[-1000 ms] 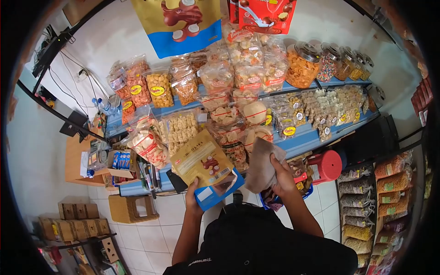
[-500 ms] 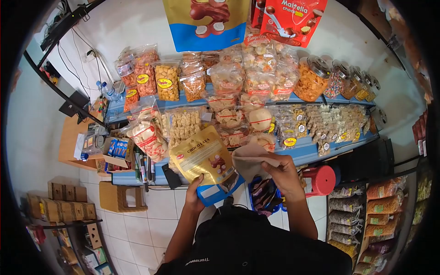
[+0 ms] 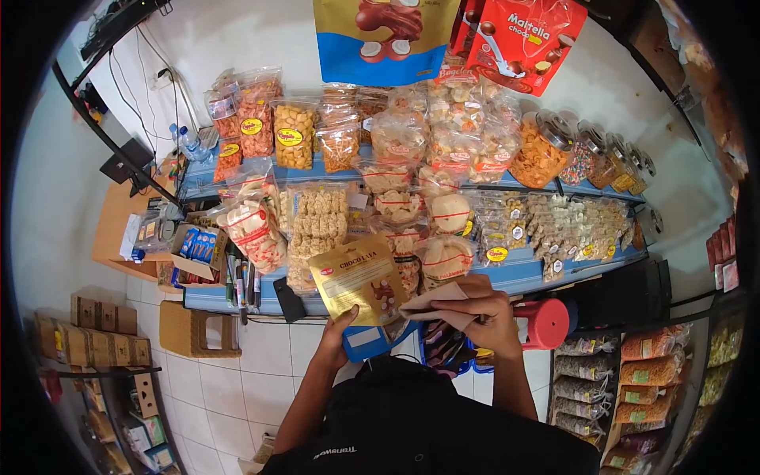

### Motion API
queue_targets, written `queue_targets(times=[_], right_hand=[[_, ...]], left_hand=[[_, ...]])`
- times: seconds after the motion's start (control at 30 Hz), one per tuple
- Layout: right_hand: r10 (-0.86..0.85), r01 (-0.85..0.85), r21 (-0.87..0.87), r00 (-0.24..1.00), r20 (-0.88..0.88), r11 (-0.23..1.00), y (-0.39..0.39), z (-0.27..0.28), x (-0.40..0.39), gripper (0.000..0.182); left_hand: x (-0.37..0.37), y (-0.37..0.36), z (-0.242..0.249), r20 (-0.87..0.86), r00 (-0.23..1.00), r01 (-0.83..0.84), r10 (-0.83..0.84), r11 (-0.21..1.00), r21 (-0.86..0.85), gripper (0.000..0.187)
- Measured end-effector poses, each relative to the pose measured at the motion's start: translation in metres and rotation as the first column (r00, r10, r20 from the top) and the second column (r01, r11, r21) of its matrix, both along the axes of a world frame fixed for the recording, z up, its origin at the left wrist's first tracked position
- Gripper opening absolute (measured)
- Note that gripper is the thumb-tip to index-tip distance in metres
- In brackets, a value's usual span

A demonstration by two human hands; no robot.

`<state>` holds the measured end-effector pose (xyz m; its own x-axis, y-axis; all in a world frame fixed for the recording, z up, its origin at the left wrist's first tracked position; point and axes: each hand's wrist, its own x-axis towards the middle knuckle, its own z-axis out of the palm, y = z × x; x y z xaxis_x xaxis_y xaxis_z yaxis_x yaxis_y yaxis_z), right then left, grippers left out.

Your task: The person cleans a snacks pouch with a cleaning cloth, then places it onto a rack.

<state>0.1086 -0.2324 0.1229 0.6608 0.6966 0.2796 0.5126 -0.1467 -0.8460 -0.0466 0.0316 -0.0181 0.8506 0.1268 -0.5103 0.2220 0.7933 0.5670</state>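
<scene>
Pouch lettered Choco Lava (image 3: 350,279) is grasped at its lower left edge by the left hand (image 3: 337,342), apparently so that its printed face is kept steady, before the bench's (image 3: 207,299) near edge. A folded cloth (image 3: 442,302) is pinched in the right hand's (image 3: 492,321) grip; whether the pouch is touched cannot be told. Since the earlier frame, the cloth has been brought nearer, beside the pouch's lower right.

A tiered blue shelf (image 3: 210,298) carries bagged snacks (image 3: 318,222), lidded jars (image 3: 542,150) and perhaps a phone (image 3: 290,301).
</scene>
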Motion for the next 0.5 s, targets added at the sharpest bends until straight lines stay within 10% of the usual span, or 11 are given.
queue_targets(times=[0.17, 0.3, 0.4, 0.5], right_hand=[[-0.120, 0.118, -0.041, 0.992, -0.035, 0.992, -0.003, 0.005, 0.007, 0.023], [0.004, 0.621, 0.325, 0.460, -0.888, 0.713, 0.006, -0.053, 0.006, 0.035], [0.819, 0.675, 0.629, 0.064, -0.571, 0.386, -0.006, -0.149, 0.023, 0.039], [0.448, 0.724, 0.471, 0.246, -0.859, 0.504, 0.032, -0.070, -0.009, 0.050]], left_hand=[[0.001, -0.002, -0.005, -0.016, 0.998, 0.061, -0.062, 0.997, -0.037, 0.067], [0.004, -0.007, 0.003, 0.013, 0.996, 0.084, -0.083, 0.993, -0.089, 0.068], [0.003, -0.014, -0.003, 0.029, 0.999, 0.042, -0.038, 0.980, -0.192, 0.067], [0.004, -0.016, -0.006, 0.048, 0.999, 0.012, -0.002, 0.980, -0.198, 0.066]])
